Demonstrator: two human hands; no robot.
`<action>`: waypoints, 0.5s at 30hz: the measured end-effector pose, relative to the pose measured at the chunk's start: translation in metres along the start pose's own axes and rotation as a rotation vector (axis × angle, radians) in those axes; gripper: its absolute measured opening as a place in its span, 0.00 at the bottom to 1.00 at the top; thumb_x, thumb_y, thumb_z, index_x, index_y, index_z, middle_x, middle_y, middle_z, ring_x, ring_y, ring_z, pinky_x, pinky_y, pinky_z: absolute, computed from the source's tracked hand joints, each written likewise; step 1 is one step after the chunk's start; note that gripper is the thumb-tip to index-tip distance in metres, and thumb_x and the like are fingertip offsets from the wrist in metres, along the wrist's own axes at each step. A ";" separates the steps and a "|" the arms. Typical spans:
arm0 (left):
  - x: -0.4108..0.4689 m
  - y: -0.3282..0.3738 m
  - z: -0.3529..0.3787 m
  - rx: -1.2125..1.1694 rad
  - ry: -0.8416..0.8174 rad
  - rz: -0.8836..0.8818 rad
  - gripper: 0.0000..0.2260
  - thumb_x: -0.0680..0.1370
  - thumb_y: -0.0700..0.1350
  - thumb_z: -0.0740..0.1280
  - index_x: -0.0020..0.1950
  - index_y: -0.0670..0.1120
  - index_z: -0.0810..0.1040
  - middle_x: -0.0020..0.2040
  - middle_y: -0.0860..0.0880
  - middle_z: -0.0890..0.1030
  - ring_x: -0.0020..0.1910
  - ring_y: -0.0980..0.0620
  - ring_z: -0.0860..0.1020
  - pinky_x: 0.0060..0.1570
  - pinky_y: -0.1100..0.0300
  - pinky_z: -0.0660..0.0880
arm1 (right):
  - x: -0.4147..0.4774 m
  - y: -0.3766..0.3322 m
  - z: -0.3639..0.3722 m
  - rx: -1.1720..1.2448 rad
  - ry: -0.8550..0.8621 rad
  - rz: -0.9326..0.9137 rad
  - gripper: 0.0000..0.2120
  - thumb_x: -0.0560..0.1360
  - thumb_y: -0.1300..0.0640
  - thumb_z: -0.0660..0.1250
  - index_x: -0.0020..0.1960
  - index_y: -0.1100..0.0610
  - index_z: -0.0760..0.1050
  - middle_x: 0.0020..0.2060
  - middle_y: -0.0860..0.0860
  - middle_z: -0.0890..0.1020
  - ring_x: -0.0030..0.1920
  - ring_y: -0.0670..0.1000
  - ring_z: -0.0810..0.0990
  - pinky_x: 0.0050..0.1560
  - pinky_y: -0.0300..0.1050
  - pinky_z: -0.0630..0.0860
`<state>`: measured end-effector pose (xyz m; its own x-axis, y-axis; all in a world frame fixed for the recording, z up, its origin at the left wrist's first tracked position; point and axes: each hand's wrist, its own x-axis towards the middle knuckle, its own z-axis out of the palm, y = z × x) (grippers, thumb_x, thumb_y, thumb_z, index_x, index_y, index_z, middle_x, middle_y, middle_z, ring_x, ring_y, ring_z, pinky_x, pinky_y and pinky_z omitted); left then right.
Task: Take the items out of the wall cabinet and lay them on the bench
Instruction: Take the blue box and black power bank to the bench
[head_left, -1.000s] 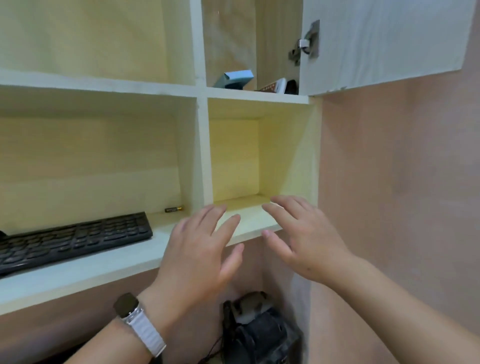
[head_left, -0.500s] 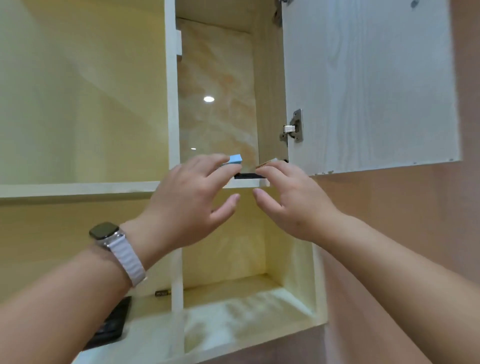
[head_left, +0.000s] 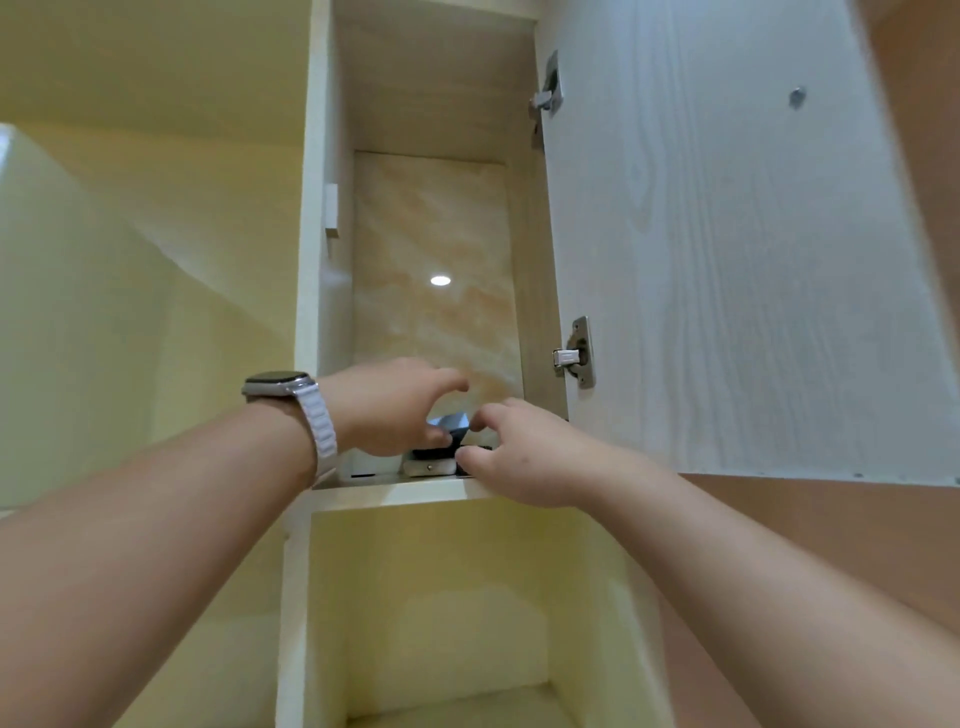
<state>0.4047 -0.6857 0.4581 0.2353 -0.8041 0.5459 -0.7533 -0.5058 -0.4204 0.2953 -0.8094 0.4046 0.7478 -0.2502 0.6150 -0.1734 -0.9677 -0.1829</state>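
The wall cabinet (head_left: 436, 491) stands open, seen from below. On its shelf sits a small pile: a flat white box (head_left: 428, 467) at the bottom, a dark item (head_left: 451, 439) on it, and a pale blue box (head_left: 451, 419) behind. My left hand (head_left: 389, 405), with a watch on its wrist, is inside the cabinet, its thumb and fingers spread around the pile's left side. My right hand (head_left: 524, 452) is at the pile's right side, with index finger and thumb apart and touching the items. Nothing is lifted, and the hands hide most of the pile.
The open cabinet door (head_left: 727, 260) hangs to the right on two metal hinges (head_left: 574, 356). Below the shelf is an open cubby (head_left: 457, 623). A pale yellow panel fills the left, and a pinkish wall runs down the right.
My view has tilted up from the lower shelf and keyboard towards the upper cabinet. Both hands have risen from the bench level into the cabinet and reached the pile.
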 end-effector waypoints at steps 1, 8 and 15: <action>0.004 0.002 0.003 0.013 -0.025 -0.021 0.26 0.78 0.57 0.65 0.74 0.55 0.62 0.65 0.49 0.75 0.59 0.47 0.75 0.54 0.52 0.75 | 0.004 -0.002 0.000 -0.011 -0.003 0.009 0.19 0.77 0.42 0.59 0.65 0.48 0.71 0.61 0.50 0.73 0.54 0.54 0.77 0.51 0.49 0.76; 0.015 0.004 0.016 0.018 -0.075 -0.068 0.10 0.77 0.50 0.63 0.57 0.51 0.75 0.49 0.49 0.79 0.43 0.47 0.74 0.40 0.56 0.74 | 0.024 -0.006 0.004 -0.002 -0.047 0.123 0.14 0.72 0.50 0.69 0.53 0.56 0.77 0.48 0.55 0.83 0.43 0.55 0.79 0.43 0.45 0.76; -0.001 0.003 0.015 0.058 0.209 -0.084 0.04 0.77 0.46 0.60 0.48 0.48 0.72 0.34 0.52 0.69 0.34 0.49 0.70 0.26 0.57 0.60 | 0.028 -0.005 0.006 0.022 -0.030 0.156 0.19 0.68 0.44 0.73 0.50 0.57 0.78 0.43 0.54 0.83 0.40 0.55 0.79 0.38 0.45 0.74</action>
<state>0.4113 -0.6915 0.4457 0.1582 -0.6794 0.7165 -0.6984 -0.5900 -0.4053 0.3210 -0.8109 0.4176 0.7321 -0.3959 0.5544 -0.2751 -0.9163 -0.2911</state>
